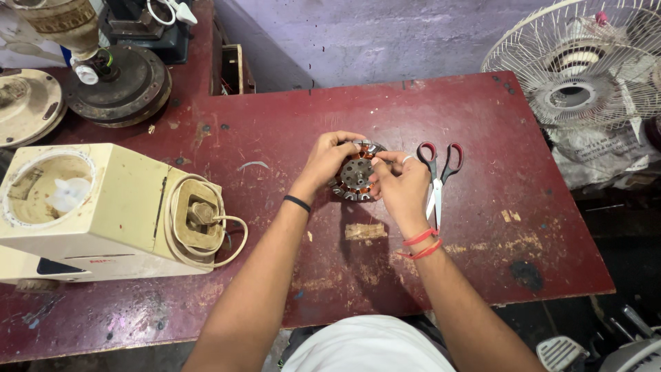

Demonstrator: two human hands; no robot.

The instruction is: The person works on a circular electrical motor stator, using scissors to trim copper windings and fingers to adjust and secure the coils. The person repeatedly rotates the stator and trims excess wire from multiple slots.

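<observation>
Motor stator [356, 173] at centre of red worktable [482, 227] | left hand [329, 160] and right hand [401, 184] both closed round it | scissors [438, 180] lie just right of stator | risk: copper windings could snag or nick; right wrist could bump scissors.

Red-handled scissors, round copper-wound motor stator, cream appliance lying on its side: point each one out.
Red-handled scissors [438, 180], head view: on the pivot where the blades cross.
Round copper-wound motor stator [356, 173], head view: on its grey centre hub.
Cream appliance lying on its side [117, 207], head view: on its flat upper side.
</observation>
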